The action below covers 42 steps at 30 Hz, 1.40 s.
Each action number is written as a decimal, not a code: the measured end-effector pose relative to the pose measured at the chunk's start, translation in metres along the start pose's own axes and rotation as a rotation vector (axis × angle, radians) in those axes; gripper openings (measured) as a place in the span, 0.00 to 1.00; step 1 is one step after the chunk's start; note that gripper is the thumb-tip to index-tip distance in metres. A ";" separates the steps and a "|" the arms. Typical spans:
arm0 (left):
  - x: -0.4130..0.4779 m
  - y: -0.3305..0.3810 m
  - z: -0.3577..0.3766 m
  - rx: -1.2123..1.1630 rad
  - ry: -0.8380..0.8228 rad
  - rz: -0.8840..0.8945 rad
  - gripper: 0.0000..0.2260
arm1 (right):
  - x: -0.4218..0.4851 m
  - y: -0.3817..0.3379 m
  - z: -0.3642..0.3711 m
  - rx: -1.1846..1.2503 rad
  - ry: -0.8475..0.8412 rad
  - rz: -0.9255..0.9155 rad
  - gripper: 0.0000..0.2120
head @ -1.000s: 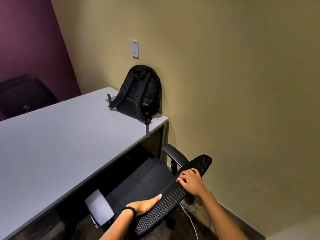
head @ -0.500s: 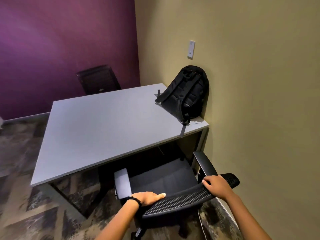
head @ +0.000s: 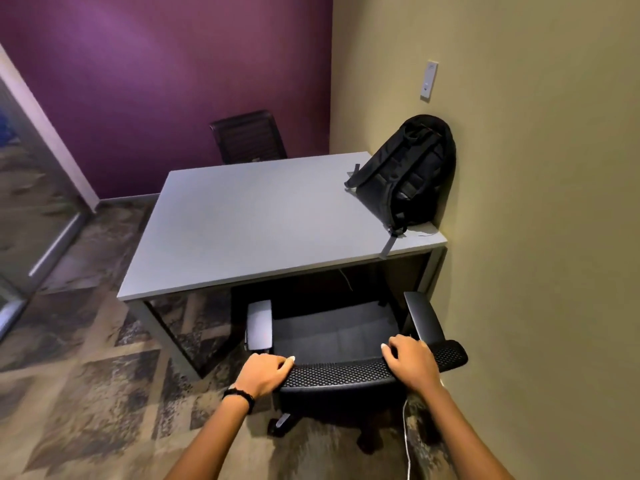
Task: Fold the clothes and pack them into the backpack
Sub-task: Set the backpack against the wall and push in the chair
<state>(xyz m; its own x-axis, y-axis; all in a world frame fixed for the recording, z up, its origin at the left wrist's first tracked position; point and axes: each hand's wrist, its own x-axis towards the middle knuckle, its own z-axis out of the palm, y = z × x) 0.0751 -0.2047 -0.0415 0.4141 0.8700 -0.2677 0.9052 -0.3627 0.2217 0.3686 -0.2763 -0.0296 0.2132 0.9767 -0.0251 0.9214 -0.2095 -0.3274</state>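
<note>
Both hands rest on the top edge of the chair (head: 346,341) backrest. The left hand (head: 265,374) grips the left end of that mesh edge, fingers curled over it and closed on it; a dark band sits on its wrist. The right hand (head: 410,362) grips the same edge toward the right end, fingers wrapped over the front and clamped on it.

The chair is black, with a mesh back, and its seat is tucked partly under the table (head: 259,220). Its right armrest lies close to the tan wall (head: 536,237); its left armrest has a pale pad.

The backpack (head: 408,171) is black and stands upright on the table's far right corner, leaning against the tan wall, straps facing outward. One strap hangs over the near table edge. Whether it is zipped cannot be told.

No clothes are visible in this view.

A second chair (head: 247,136) stands behind the table against the purple wall. A wall plate (head: 429,79) is mounted above the backpack. A thin white cable (head: 407,441) runs down beside the right forearm.
</note>
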 end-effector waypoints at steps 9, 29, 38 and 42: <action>-0.026 0.002 0.014 -0.054 0.173 -0.008 0.32 | -0.017 -0.008 0.007 0.024 0.037 -0.082 0.17; -0.079 0.034 0.024 0.099 0.239 -0.031 0.33 | -0.032 0.004 0.007 -0.017 0.189 -0.219 0.18; -0.079 0.025 0.037 -0.058 0.412 -0.117 0.34 | -0.027 -0.015 0.009 0.053 0.237 -0.224 0.17; -0.077 0.014 0.033 -0.079 0.447 -0.102 0.32 | -0.024 -0.023 0.012 0.031 0.244 -0.237 0.16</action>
<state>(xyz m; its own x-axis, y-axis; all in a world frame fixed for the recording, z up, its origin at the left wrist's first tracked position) 0.0588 -0.2876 -0.0489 0.2262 0.9648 0.1344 0.9218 -0.2566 0.2905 0.3387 -0.2944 -0.0325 0.0692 0.9572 0.2811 0.9451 0.0273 -0.3257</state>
